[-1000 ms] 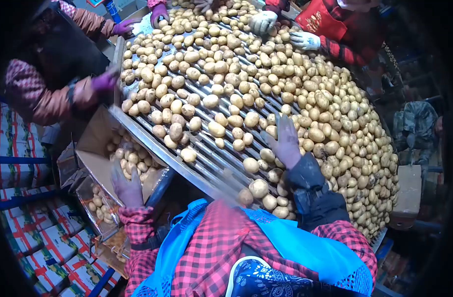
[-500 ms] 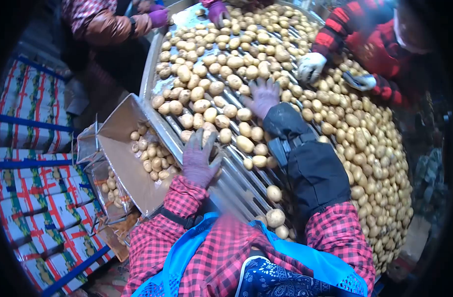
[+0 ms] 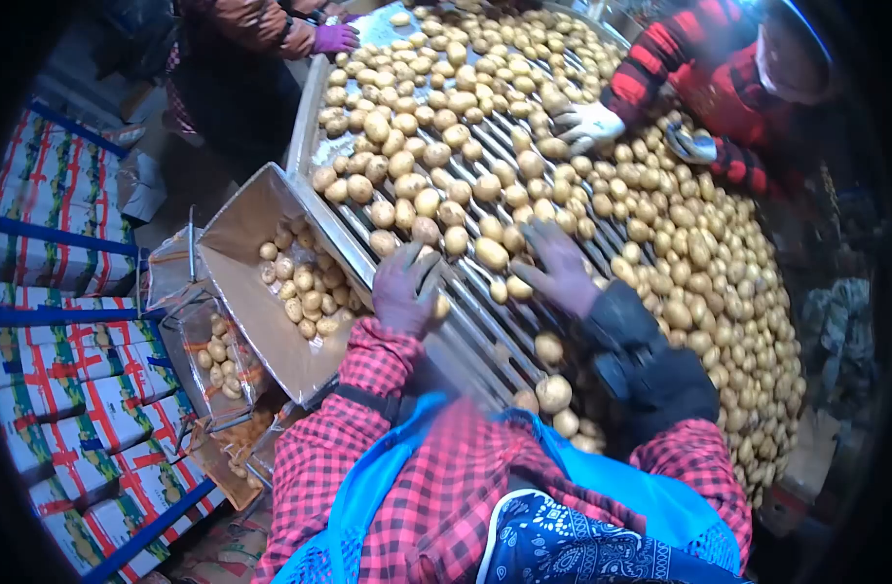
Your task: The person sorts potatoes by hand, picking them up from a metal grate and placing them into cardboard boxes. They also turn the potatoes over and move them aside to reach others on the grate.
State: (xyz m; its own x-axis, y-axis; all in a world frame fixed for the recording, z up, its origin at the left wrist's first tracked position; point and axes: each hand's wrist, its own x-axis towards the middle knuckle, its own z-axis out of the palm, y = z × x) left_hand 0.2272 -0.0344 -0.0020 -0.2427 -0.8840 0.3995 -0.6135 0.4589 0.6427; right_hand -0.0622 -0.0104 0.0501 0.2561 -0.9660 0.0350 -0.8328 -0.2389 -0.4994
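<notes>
Potatoes (image 3: 427,201) lie spread over a sorting table of metal rollers (image 3: 475,326). My left hand (image 3: 404,289), in a purple glove, rests at the table's left edge, fingers spread, touching potatoes at its fingertips. My right hand (image 3: 563,271), gloved and with a dark sleeve cover behind it, is over the rollers with fingers apart, beside a few potatoes. Neither hand is wrapped round a potato. Near my body, a few larger potatoes (image 3: 553,392) sit at the lower end of the rollers.
An open lined carton (image 3: 271,321) with potatoes stands left of the table, near a smaller box (image 3: 217,365). Stacked printed cartons (image 3: 66,389) fill the far left. A co-worker's white-gloved hand (image 3: 587,127) is across the table; another's purple-gloved hand (image 3: 336,38) is at top left.
My right hand has moved back toward my body and slightly right. My left hand has shifted a little right. More bare rollers show, and the co-worker's white-gloved hand has moved left.
</notes>
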